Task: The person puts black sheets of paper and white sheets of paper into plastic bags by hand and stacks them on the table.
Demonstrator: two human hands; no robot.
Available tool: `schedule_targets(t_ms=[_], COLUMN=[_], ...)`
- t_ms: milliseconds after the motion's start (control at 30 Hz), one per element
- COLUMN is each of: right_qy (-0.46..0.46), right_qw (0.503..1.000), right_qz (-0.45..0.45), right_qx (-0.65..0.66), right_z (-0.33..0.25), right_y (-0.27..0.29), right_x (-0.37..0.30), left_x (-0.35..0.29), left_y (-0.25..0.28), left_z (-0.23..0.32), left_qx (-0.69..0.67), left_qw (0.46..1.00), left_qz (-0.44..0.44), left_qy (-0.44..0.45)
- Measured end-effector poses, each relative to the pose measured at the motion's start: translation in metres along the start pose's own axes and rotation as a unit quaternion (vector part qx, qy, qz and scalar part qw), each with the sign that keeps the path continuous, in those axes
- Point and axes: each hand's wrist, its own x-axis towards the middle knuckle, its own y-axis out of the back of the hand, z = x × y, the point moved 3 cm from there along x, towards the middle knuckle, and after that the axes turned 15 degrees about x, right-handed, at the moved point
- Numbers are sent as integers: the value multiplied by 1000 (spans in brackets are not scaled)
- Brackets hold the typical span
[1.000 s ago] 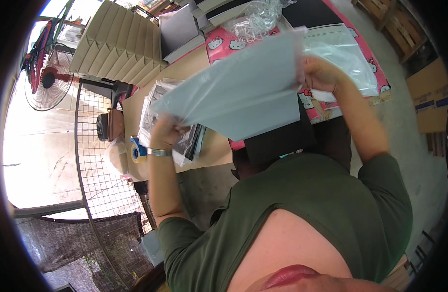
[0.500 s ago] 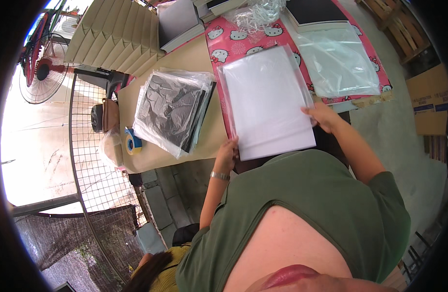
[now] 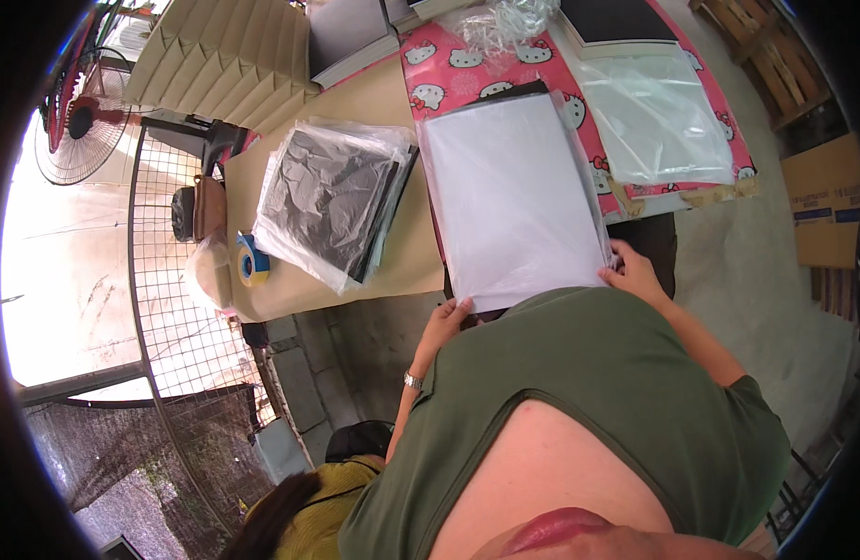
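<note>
Through the head camera I have both forearms coming up around the green-shirted torso, bent inward toward the table edge. The left hand [image 3: 443, 327], a metal watch [image 3: 412, 380] at its wrist, lies with the thumb on top of the sleeve's near left corner and the other fingers mostly hidden below; I read it as clamped there. The right hand [image 3: 634, 276] comes in from the side, thumb and forefinger closed on the right edge, somewhat farther up than the left grip.

The sleeve [image 3: 514, 205] stretches away from both hands, lying slightly skewed. It is clear plastic around a white sheet, faintly wrinkled, with loose film along the sides. Beyond its far end a black edge [image 3: 528, 91] shows from underneath, over the pink cover [image 3: 430, 73] printed with cat faces.

Left of the left hand I see a plastic-wrapped black stack [image 3: 327, 191] and a tape roll [image 3: 253, 265]. Beyond the right hand lie clear bags [image 3: 662, 126]. Farther right, a carton [image 3: 827, 201] carries dark lettering and blue bands.
</note>
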Motion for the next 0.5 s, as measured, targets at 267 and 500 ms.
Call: schedule_targets(t_ms=[267,500], right_qy=[21,31], right_qw=[990,982], right_qz=[60,-102], right_qx=[128,156], right_z=[8,27], right_y=[6,14], right_x=[8,-16], left_x=[8,-1], left_y=[3,3], left_z=[4,-70], left_qx=[155,326], left_qw=[940,827], left_qz=[286,432], left_qy=[-105,-155])
